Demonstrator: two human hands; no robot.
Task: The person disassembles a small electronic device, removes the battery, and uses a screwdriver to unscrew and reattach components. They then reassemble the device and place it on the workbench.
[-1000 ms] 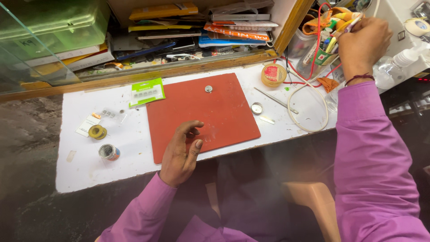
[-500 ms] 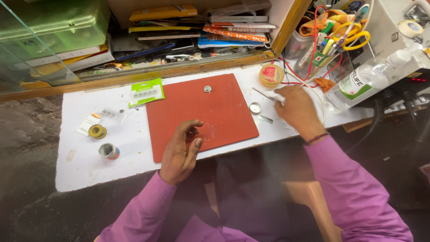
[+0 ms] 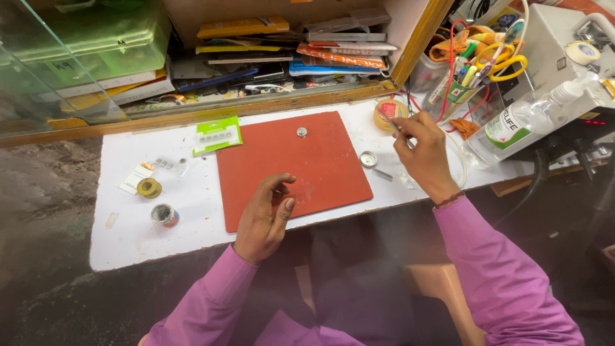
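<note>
Since the earlier frames, the right hand (image 3: 424,148) has come back from the tool cup (image 3: 456,91) at far right and now hangs over the white table (image 3: 128,243), just right of the red mat (image 3: 320,160). It pinches a thin metal tool (image 3: 392,122), tip near the round yellow tin (image 3: 388,112). A small round dish (image 3: 368,159) lies just left of that hand. The left hand (image 3: 264,218) has stayed on the mat's near edge, fingers loosely curled, holding nothing. A small coin-like disc (image 3: 302,132) sits on the mat's far side.
</note>
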